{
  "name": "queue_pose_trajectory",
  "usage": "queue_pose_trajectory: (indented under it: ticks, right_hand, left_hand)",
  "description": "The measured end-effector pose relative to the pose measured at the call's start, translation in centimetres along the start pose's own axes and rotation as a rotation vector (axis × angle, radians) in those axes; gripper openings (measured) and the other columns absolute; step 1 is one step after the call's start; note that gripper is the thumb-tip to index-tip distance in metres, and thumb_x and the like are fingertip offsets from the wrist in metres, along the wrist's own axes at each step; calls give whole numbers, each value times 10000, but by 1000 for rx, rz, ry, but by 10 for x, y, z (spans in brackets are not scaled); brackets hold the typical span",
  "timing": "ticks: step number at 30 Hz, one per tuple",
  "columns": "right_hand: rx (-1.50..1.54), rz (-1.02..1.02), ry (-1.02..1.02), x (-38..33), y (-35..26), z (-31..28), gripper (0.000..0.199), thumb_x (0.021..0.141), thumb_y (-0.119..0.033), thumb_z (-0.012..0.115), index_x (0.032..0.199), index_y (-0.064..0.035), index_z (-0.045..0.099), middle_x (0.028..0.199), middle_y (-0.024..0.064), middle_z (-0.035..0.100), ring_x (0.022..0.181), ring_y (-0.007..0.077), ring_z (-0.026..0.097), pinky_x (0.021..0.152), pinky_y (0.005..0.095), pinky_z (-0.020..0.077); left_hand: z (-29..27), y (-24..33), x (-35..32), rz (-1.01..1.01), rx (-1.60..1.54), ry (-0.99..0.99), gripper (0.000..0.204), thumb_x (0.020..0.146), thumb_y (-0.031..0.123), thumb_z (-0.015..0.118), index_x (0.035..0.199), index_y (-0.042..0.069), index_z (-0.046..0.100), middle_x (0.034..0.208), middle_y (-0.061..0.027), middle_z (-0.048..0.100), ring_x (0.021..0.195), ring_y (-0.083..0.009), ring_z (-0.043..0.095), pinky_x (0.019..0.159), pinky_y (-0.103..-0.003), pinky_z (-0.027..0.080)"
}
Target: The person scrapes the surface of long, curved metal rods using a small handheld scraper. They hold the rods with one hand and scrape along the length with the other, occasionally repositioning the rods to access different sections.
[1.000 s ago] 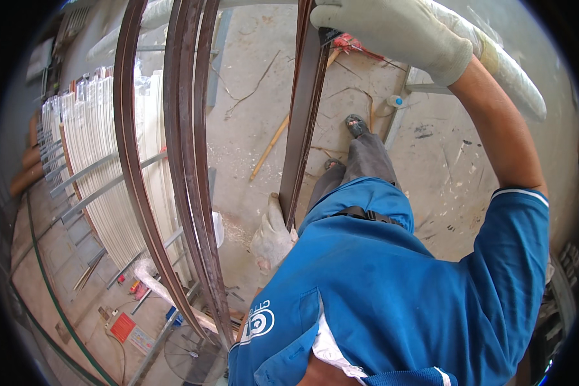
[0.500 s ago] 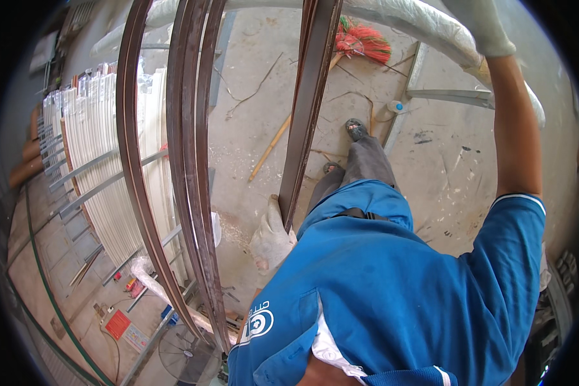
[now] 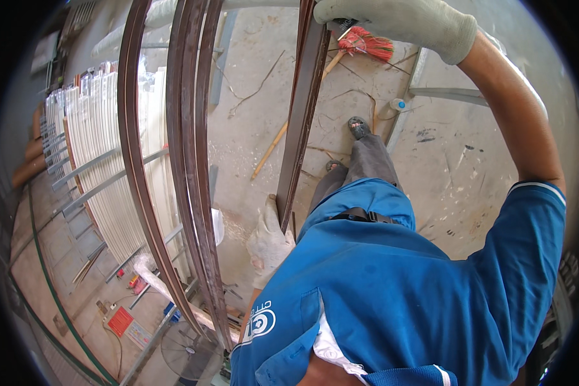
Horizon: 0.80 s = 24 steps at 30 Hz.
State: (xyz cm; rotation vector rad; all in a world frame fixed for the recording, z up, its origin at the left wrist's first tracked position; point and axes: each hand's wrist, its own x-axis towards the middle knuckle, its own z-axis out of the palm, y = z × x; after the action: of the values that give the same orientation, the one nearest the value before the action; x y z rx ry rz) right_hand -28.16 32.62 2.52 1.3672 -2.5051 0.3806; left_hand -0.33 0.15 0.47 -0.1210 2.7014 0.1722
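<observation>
I hold a long brown metal profile (image 3: 300, 122) that runs from top centre down toward my waist. My left hand (image 3: 268, 241), in a pale work glove, grips its lower end beside my blue shirt. My right hand (image 3: 399, 19), gloved too, is raised at the top of the view and closes on the profile's upper part. Several more brown profiles (image 3: 190, 161) stand upright just left of it, bent by the lens.
A rack of white profiles (image 3: 106, 167) lies at the left. A red-bristled broom (image 3: 360, 45) with a wooden handle lies on the concrete floor (image 3: 444, 167). My grey trouser legs and sandalled foot (image 3: 359, 127) show below. Small red items (image 3: 119, 320) and a fan are at the lower left.
My right hand went up out of the top right and has come back down and left onto the profile's upper part. My left hand has stayed on the lower end.
</observation>
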Motion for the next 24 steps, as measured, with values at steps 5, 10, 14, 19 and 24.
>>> queue_pose_trajectory:
  ticks: [5,10,14,19,24]
  right_hand:
    - [-25,273,-401,20,-13,-20,159,742,-59,686,899,-66,662,856,97,638,728,284,690,646,392,571]
    - [-11,82,-192,17,-13,-5,135,766,-42,666,900,-48,649,812,112,644,748,295,699,659,403,571]
    - [314,155,24,9,4,6,115,765,-50,677,879,-32,683,830,111,658,785,290,699,693,405,552]
    - [388,202,-40,10,12,0,123,749,-76,699,860,-26,716,866,98,661,804,283,695,722,399,540]
    - [46,39,-169,14,5,0,103,763,-71,685,862,-43,688,871,100,637,768,296,689,695,405,554]
  left_hand:
    - [1,-3,0,97,-46,69,701,851,123,689,1500,83,426,1185,-242,660,987,-432,686,855,-511,542]
    - [-4,-1,-2,5,-56,-23,706,853,99,669,1514,108,423,1212,-215,652,1056,-406,668,899,-492,522]
    - [-6,3,-1,21,-30,-2,764,812,84,680,1524,117,402,1219,-201,647,1032,-400,674,900,-491,526]
    - [-5,2,-2,-54,-89,-35,620,902,118,648,1496,106,473,1196,-238,652,1066,-433,655,888,-507,511]
    - [-3,-2,-2,55,-26,51,710,829,138,673,1500,120,441,1124,-188,662,972,-383,685,842,-485,545]
